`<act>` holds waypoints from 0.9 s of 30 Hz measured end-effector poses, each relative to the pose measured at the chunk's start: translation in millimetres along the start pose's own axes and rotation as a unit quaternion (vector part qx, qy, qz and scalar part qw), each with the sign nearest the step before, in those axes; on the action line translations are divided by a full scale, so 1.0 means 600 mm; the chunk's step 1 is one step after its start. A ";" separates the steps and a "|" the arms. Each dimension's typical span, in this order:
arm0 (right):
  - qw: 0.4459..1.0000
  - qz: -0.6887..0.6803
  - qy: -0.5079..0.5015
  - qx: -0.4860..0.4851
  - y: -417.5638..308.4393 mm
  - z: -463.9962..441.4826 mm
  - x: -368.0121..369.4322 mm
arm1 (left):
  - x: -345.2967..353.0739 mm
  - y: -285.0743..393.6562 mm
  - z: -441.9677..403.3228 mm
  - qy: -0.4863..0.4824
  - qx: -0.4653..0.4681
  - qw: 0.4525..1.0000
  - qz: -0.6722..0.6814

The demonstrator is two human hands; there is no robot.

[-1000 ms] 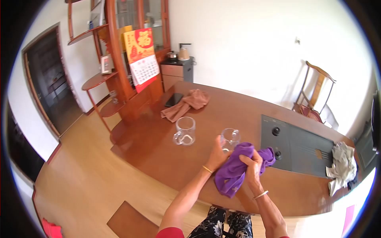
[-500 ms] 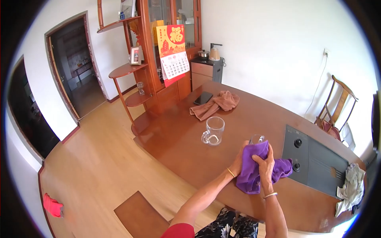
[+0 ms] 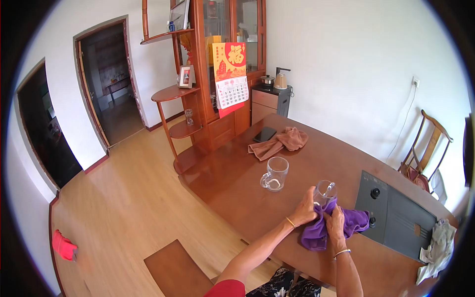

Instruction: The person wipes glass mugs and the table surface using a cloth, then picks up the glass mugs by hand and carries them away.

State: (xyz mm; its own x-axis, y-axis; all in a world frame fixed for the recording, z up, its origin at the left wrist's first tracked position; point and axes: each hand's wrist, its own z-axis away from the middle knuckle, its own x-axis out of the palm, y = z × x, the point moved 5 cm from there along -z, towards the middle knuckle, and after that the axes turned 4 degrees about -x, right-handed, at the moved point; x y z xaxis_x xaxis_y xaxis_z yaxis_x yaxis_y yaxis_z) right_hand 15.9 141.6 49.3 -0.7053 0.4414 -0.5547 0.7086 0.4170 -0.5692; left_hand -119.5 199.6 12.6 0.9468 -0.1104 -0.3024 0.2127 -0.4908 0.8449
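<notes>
A clear glass mug (image 3: 325,190) is held over the table in my left hand (image 3: 304,210), whose fingers wrap its left side. My right hand (image 3: 336,226) is closed on a purple cloth (image 3: 316,234), bunched against the lower part of the mug. One end of the cloth spreads right, towards the black knobs. Some of the right fingers are hidden in the folds. Another clear glass mug (image 3: 275,174) stands upright on the table, left of and beyond my hands, its handle pointing left.
The brown table (image 3: 222,193) also bears a brown cloth (image 3: 292,140), a dark phone (image 3: 264,134), a dark panel with knobs (image 3: 396,218) and a pale crumpled cloth (image 3: 438,247). A wooden stool (image 3: 177,270) stands at front left, a chair (image 3: 423,151) at right.
The purple cloth has moved down from the mug's upper part, baring more glass. My left hand now shows gripping the mug's side. The whole view has shifted slightly.
</notes>
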 end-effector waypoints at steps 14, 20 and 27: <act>0.912 -0.339 0.029 0.228 0.081 -0.015 -0.018 | -0.008 0.020 -0.001 -0.011 -0.051 0.997 0.058; 0.949 -0.228 0.132 0.172 -0.004 -0.095 -0.099 | -0.019 0.044 0.001 -0.010 -0.052 0.998 0.034; 0.996 -0.054 -0.024 0.066 -0.067 -0.121 -0.029 | -0.015 0.033 -0.003 -0.020 -0.034 0.999 0.038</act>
State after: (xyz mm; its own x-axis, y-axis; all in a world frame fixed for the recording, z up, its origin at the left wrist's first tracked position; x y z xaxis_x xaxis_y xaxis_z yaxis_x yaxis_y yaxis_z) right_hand 1.0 175.0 125.8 -0.7796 0.3592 -0.5130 0.6222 0.3509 -0.6999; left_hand -123.5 192.4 32.9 0.9507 -0.1798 -0.2526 0.1580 -0.4199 0.8937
